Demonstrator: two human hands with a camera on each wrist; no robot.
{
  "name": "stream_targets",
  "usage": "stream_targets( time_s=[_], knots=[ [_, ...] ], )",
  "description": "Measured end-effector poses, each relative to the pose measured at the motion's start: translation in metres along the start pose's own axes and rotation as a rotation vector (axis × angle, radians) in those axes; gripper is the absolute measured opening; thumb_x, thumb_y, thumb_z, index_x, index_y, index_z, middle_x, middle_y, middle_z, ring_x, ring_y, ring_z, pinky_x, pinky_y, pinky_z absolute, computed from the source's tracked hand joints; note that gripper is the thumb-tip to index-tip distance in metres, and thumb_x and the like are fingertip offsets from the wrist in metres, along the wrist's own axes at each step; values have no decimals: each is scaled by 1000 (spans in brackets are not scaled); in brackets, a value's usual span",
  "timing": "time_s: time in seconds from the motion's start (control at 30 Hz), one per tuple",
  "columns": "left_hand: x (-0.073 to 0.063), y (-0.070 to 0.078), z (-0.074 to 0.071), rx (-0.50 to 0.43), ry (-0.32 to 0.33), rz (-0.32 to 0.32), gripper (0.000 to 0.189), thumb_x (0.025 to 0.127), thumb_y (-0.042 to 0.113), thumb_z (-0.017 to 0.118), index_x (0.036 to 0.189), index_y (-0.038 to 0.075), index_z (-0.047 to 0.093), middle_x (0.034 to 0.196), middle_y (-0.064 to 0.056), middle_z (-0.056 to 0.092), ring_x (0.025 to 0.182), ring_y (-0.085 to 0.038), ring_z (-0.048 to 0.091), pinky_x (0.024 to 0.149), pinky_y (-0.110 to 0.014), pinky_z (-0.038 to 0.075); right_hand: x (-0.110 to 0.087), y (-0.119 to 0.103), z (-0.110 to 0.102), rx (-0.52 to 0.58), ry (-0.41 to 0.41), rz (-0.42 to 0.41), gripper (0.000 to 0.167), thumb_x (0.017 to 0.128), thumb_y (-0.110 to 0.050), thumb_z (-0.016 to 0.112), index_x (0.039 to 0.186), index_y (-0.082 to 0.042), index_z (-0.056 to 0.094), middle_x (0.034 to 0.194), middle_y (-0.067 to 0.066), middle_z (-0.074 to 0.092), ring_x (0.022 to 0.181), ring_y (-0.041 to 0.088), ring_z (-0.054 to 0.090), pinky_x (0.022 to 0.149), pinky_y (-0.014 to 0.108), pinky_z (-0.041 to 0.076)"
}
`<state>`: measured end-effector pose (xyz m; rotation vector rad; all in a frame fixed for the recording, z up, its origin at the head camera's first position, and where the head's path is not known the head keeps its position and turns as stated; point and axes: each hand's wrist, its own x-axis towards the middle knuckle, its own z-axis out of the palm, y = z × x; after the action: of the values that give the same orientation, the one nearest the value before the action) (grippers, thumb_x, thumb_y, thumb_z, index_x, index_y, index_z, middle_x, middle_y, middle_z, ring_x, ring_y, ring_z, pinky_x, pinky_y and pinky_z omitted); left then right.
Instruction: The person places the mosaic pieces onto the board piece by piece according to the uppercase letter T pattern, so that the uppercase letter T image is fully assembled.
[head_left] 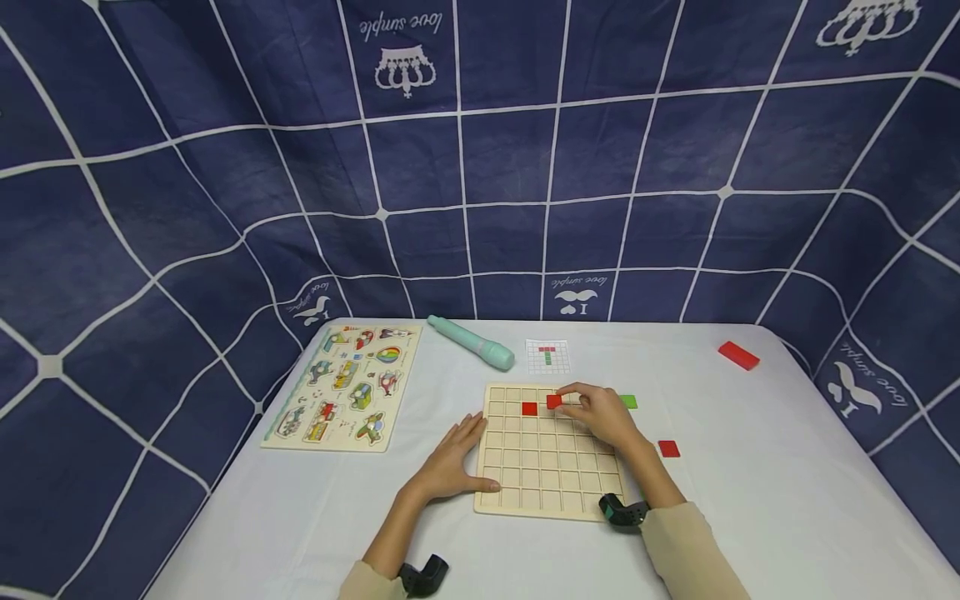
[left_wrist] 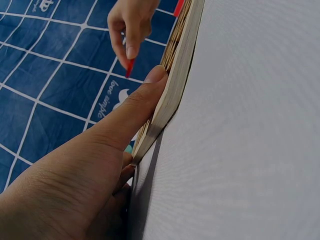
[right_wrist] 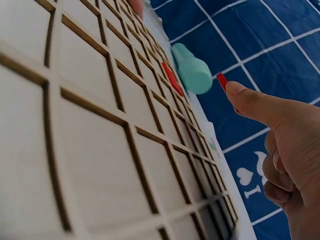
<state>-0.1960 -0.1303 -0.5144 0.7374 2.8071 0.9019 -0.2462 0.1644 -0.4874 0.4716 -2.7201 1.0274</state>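
A pale wooden grid board point(head_left: 551, 478) lies on the white table, with one red square tile point(head_left: 529, 409) set in a cell of its upper rows. My left hand point(head_left: 448, 467) steadies the board's left side, fingers spread along the edge and thumb point(left_wrist: 135, 102) laid over the rim. Between thumb and fingertips, my right hand point(head_left: 606, 417) pinches another red square tile point(head_left: 553, 402) above the board's top rows. The right wrist view shows this held tile point(right_wrist: 222, 80) tilted, raised above the grid. Just beyond the right hand lies a green tile point(head_left: 628, 402), partly covered by it.
A loose red tile point(head_left: 669, 449) lies right of the board. Behind the board is a small printed pattern card point(head_left: 561, 367), beside a turquoise tube-shaped object point(head_left: 468, 340). A picture puzzle board point(head_left: 341, 396) occupies the left; a red block point(head_left: 738, 355) lies far right. Blue checked cloth surrounds the table.
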Motion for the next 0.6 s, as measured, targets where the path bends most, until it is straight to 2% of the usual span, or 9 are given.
stream_targets(
  time_s=[0.2, 0.37, 0.6],
  knots=[
    [0, 1, 0, -2, 0, 3, 113, 63, 61, 74, 146, 5, 24, 152, -6, 18, 140, -22, 8, 113, -39, 8, 3, 4, 17, 9, -14, 54, 34, 77, -42, 72, 102, -20, 70, 49, -8, 34, 46, 9, 28, 42, 25, 26],
    [0, 1, 1, -3, 2, 3, 112, 63, 59, 75, 146, 5, 24, 152, -5, 18, 140, -22, 8, 114, -38, 8, 3, 9, 27, -17, -26, 53, 32, 78, -39, 72, 102, -19, 70, 51, -7, 38, 47, 9, 32, 43, 25, 28],
    [0, 0, 1, 1, 5, 3, 112, 62, 60, 75, 146, 5, 24, 152, -5, 18, 140, -22, 9, 114, -39, 8, 4, 8, 29, -42, -15, 29, 31, 78, -38, 73, 101, -17, 70, 50, -7, 36, 46, 9, 28, 43, 25, 26]
  ],
)
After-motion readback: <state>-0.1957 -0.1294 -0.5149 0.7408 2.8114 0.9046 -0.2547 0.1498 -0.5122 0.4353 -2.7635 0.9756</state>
